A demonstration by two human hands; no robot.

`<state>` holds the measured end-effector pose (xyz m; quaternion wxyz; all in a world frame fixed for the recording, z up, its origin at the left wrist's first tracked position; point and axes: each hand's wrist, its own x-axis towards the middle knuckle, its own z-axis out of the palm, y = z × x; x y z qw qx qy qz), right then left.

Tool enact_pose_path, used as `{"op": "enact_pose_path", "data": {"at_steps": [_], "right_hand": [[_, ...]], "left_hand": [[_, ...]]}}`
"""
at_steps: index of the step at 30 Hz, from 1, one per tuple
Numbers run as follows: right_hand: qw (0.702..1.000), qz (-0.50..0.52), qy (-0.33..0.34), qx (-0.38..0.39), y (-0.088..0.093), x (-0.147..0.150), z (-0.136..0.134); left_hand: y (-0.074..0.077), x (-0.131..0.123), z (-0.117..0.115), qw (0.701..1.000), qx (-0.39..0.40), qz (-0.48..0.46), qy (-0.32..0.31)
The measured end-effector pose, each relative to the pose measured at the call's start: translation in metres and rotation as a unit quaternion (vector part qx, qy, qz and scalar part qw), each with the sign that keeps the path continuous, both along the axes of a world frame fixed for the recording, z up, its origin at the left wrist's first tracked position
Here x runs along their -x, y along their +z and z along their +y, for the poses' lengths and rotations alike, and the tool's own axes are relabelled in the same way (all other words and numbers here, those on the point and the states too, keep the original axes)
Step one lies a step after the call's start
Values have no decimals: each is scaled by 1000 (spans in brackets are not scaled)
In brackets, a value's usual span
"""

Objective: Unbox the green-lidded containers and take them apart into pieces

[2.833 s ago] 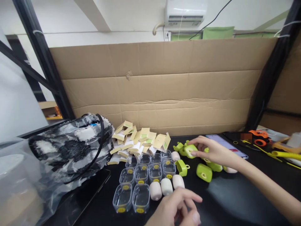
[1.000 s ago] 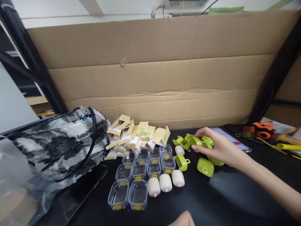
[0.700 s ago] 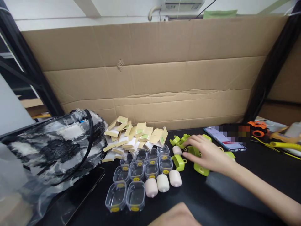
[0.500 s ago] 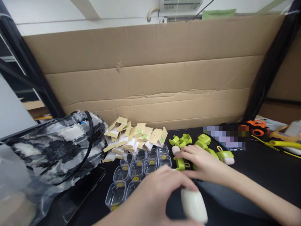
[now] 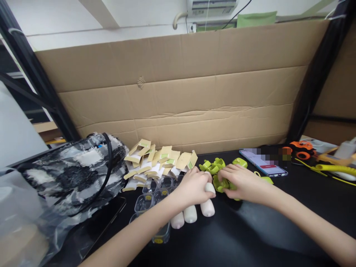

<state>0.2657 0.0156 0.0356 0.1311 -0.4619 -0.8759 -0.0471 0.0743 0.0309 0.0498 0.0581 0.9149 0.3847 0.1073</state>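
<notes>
My left hand (image 5: 191,187) is closed around a small white rounded piece (image 5: 210,188), just above other white pieces. Three of these, a pinkish one (image 5: 178,220), a white one (image 5: 190,214) and another pale one (image 5: 207,208), lie side by side on the black table. My right hand (image 5: 236,181) has its fingers curled over a green piece (image 5: 219,184) among several green covers (image 5: 213,167). Clear plastic cups with yellow stickers (image 5: 144,203) stand in rows left of my left hand, partly hidden by my forearm.
Folded card boxes (image 5: 164,159) are heaped behind the cups. A patterned black and white bag (image 5: 78,170) and a dark phone (image 5: 108,218) lie left. A lit phone (image 5: 267,165) and an orange toy vehicle (image 5: 303,150) sit right. Cardboard (image 5: 178,92) stands behind.
My left hand has moved away from me toward the green pieces with a white piece. My right hand has shifted slightly right and its fingers have curled. The row of white pieces has come into view.
</notes>
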Motion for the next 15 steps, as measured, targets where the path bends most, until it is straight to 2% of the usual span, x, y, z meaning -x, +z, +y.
{"op": "enact_pose_path", "data": {"at_steps": [4,8,12,15], "right_hand": [[1000,5,-10,-8,9,-13,-3],[997,-18,-52,53,17,-23,-13],[984,-60,-88,140,11,-17,-17],[980,-89,-112,136,6,-9,-16]], "left_hand": [[-5,-2,2,1000,-5,12,-4],[-8,1,-11,999,-34,-3,-15],[-19,10,-28,994,-65,-2,-86],[-24,19,-33,992,-91,5,-89]]}}
